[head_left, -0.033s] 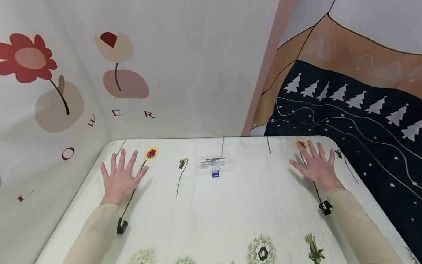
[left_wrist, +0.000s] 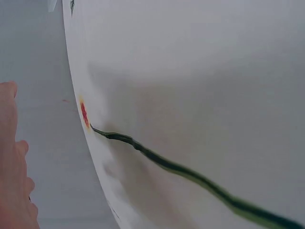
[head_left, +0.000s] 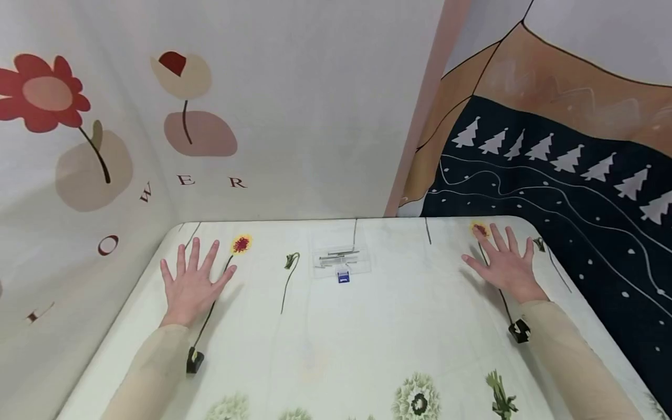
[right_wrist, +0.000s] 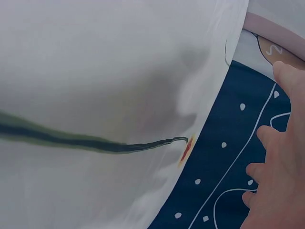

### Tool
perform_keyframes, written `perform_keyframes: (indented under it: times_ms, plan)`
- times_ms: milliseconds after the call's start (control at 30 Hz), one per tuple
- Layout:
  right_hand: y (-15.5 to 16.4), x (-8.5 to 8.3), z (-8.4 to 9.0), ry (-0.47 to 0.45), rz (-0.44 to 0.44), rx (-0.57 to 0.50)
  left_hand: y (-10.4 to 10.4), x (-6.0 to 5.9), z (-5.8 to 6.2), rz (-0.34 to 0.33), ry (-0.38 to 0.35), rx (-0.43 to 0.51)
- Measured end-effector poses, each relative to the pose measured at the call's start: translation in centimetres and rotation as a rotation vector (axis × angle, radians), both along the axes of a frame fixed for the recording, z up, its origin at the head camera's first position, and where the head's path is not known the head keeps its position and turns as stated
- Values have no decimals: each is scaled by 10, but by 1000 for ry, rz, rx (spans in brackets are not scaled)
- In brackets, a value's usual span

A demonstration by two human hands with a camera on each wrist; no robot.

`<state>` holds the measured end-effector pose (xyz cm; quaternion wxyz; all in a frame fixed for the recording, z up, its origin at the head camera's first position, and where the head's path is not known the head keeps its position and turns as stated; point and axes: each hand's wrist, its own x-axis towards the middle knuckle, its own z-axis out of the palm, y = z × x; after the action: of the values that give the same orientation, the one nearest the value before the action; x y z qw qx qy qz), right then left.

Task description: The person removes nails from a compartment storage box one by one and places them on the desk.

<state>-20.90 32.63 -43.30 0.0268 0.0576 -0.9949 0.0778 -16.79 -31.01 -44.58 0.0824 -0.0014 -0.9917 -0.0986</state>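
My left hand point(head_left: 190, 291) is held over the left side of the table with its fingers spread and nothing in it. Over the far right side, my right hand point(head_left: 506, 268) is spread the same way, also holding nothing. Shadows fall on the cloth beside both hands. Between them, toward the back edge, lies a small clear plastic box point(head_left: 362, 266) with a blue latch point(head_left: 343, 277) facing me. Several thin metal rods point(head_left: 340, 255) show in it. Both wrist views show fingers at the frame edge, above a printed flower stem point(left_wrist: 167, 163).
A white tablecloth point(head_left: 357, 332) printed with flowers and stems covers the table. Behind it hangs a pale curtain point(head_left: 315, 116) with flowers and letters. A dark blue cloth with white trees point(head_left: 541, 147) hangs along the right side.
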Motion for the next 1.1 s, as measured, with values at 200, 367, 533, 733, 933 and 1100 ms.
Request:
perform_keyframes:
  times_ms: [200, 367, 533, 733, 933, 1100]
  plan:
    - [1, 3, -2, 5, 6, 5, -2, -2, -2, -1, 10, 0]
    - [1, 4, -1, 4, 7, 4, -1, 0, -2, 3, 7, 3]
    - [3, 3, 1, 5, 9, -5, 2, 0, -1, 4, 7, 13]
    - [2, 2, 4, -1, 2, -10, 3, -3, 2, -1, -3, 13]
    - [-5, 2, 6, 4, 6, -32, 5, -1, -1, -7, -17, 17]
    - [-16, 2, 4, 5, 26, -62, 20, -4, -8, -52, -33, 52]
